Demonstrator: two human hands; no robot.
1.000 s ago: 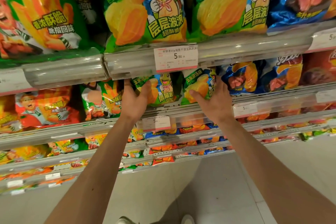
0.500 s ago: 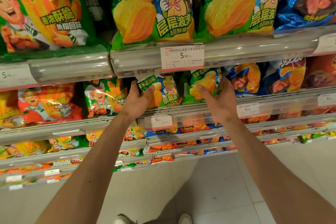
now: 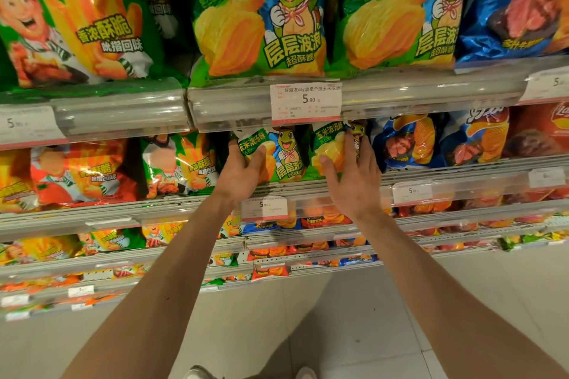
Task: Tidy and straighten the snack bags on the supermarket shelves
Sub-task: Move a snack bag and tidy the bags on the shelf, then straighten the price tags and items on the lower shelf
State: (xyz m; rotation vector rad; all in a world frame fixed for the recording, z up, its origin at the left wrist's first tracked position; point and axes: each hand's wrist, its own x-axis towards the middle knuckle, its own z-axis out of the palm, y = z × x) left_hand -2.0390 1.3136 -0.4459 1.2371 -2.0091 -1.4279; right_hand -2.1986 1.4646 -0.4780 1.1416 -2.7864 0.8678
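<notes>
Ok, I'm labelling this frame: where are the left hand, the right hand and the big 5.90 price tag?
left hand (image 3: 243, 174), head view, back of the hand.
right hand (image 3: 354, 184), head view, back of the hand.
5.90 price tag (image 3: 306, 103), head view, middle of the tag.

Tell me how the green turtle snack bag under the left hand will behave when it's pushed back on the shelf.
The green turtle bag looks puffed with air, so it is probably light and will give under the left hand. Its glossy film may slide under fingers. Standing upright behind the shelf rail, it could tip or lean rather than move straight back.
</notes>
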